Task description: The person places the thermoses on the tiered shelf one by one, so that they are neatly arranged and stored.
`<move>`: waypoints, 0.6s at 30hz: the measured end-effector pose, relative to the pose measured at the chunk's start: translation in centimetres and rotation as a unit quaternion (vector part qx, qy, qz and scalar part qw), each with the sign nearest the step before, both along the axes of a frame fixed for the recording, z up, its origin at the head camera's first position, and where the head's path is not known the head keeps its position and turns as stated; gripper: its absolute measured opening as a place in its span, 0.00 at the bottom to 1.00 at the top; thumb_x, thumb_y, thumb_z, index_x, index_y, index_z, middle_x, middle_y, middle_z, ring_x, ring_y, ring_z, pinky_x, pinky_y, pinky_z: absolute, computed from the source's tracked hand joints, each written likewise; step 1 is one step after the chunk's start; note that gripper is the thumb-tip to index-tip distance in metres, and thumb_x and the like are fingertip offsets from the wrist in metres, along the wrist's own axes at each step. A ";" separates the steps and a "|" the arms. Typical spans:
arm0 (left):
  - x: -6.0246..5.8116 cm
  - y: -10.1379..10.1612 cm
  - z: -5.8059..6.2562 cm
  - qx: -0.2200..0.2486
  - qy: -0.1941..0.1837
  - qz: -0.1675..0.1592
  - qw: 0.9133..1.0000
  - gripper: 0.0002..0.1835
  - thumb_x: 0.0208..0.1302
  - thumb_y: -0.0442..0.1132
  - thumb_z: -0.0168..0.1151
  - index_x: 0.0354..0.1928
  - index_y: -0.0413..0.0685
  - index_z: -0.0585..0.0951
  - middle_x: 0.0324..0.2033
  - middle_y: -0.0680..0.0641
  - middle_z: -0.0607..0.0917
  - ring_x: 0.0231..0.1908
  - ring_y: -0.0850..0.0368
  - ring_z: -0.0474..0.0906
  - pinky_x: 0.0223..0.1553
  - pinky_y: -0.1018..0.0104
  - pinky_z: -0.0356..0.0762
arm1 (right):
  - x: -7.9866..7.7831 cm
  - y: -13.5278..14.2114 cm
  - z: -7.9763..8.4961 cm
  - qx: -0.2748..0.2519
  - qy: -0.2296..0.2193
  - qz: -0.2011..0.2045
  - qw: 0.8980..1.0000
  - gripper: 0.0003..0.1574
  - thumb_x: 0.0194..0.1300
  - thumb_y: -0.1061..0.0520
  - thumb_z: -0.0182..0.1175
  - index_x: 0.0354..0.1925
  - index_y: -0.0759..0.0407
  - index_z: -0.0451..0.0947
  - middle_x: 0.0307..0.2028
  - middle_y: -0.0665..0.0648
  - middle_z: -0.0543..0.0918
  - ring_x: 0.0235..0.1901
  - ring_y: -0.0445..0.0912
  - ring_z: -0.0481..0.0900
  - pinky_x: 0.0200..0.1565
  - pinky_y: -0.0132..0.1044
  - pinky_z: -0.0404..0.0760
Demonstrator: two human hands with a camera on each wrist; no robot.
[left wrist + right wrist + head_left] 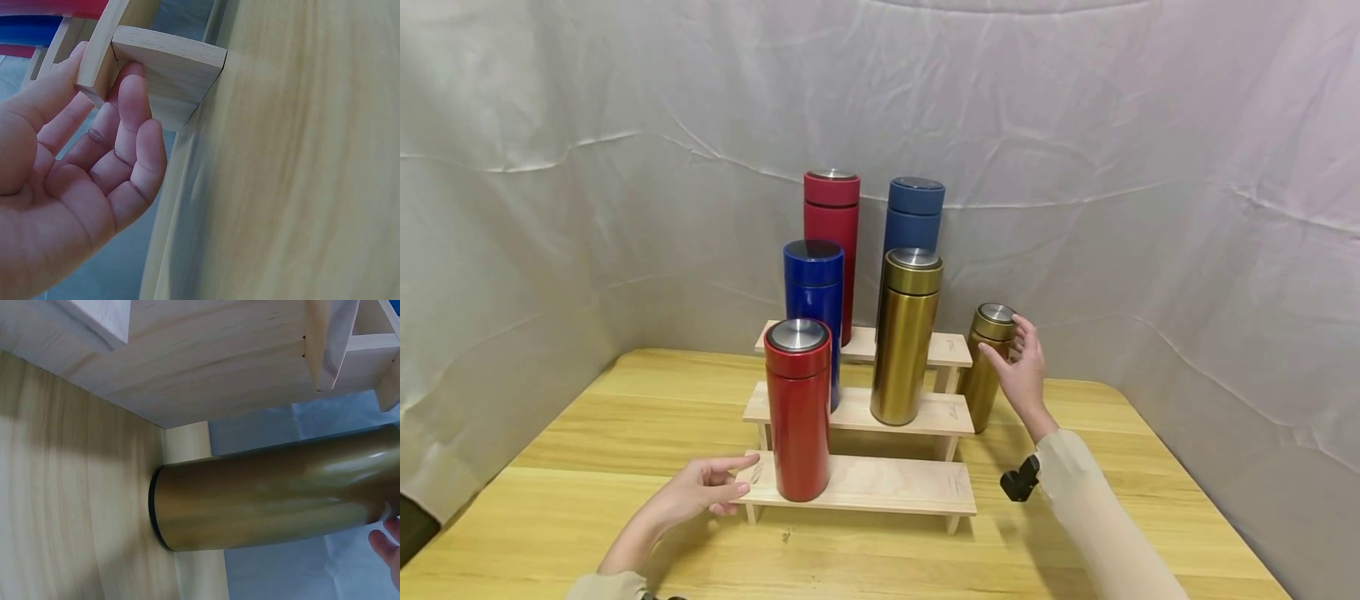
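My left hand (703, 487) grips the left end of the lowest step of a wooden three-step stand (902, 483). In the left wrist view its thumb lies on top of the board and the fingers curl underneath. To the right of the stand, a gold thermos (988, 367) stands upright on the table. My right hand (1026, 375) holds it near the lid, thumb across the front and fingers at the right side. In the right wrist view the thermos's dark base (159, 509) meets the tabletop, while only a few fingertips (381, 544) show.
On the stand's steps stand a red thermos (799, 417), a glossy blue one (814, 275), another gold one (906, 350), a tall crimson one (831, 217) and a matte blue one (913, 225). A grey cloth (700, 208) hangs behind the wooden table (662, 392).
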State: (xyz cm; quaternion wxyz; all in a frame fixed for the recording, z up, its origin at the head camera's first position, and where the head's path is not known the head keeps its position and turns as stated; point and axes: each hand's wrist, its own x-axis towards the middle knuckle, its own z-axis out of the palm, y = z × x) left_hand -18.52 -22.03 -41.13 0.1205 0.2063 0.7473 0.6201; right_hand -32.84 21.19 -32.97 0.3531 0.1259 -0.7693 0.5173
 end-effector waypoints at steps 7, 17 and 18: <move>0.0 -0.1 0.1 -0.001 0.007 -0.003 1.000 0.28 0.61 0.34 0.55 0.58 0.23 0.59 0.24 0.45 0.76 0.23 0.58 0.76 0.26 0.68 0.76 | 2.5 -1.4 1.9 -0.003 0.016 -0.001 1.000 0.36 0.49 0.69 0.65 0.54 0.71 0.60 0.48 0.74 0.68 0.41 0.63 0.71 0.43 0.53 0.71; -0.1 -0.1 -0.2 0.002 0.001 0.000 1.000 0.29 0.61 0.35 0.56 0.58 0.24 0.59 0.25 0.45 0.77 0.23 0.60 0.75 0.26 0.69 0.76 | 1.7 -0.8 0.7 -0.025 0.026 -0.017 0.999 0.37 0.47 0.66 0.67 0.52 0.68 0.58 0.44 0.71 0.72 0.39 0.56 0.72 0.39 0.43 0.72; -0.1 -0.1 -0.2 0.000 0.002 0.001 1.000 0.29 0.61 0.35 0.56 0.58 0.24 0.59 0.26 0.45 0.78 0.23 0.59 0.76 0.26 0.69 0.76 | 1.4 -0.6 0.4 -0.027 0.024 -0.021 0.999 0.38 0.47 0.65 0.68 0.52 0.67 0.58 0.44 0.70 0.73 0.39 0.55 0.72 0.39 0.41 0.72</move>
